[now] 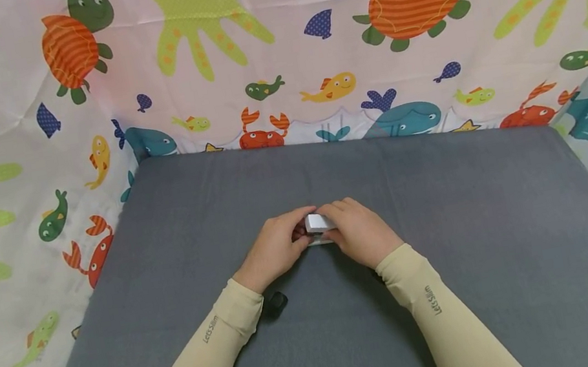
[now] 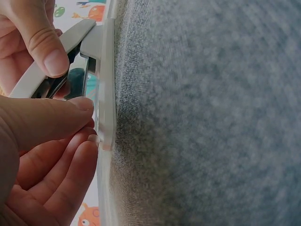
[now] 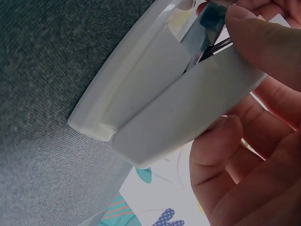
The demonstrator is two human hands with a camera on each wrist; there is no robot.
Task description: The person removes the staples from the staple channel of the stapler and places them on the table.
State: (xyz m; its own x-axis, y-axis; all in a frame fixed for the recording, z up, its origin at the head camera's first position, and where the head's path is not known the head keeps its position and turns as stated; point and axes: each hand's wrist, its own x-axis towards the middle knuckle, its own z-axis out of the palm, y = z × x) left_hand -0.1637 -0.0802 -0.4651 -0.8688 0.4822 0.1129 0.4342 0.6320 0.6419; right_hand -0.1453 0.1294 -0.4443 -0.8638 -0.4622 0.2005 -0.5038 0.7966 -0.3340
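A white stapler (image 1: 320,223) stands on the grey cloth between both hands, its top lifted away from its base. My right hand (image 1: 360,229) grips the raised white cover (image 3: 188,103), with the thumb on one side and curled fingers on the other. My left hand (image 1: 276,242) pinches the stapler's other end, thumb and fingertips close together by the metal magazine (image 2: 87,75) and the base (image 2: 107,84). In the right wrist view the shiny metal channel (image 3: 204,30) shows between cover and base. What lies between the left fingertips is mostly hidden.
Grey cloth (image 1: 453,214) covers the table. Behind and at both sides hangs a white curtain (image 1: 302,64) printed with sea animals. A small black device (image 1: 276,305) sits under the left wrist.
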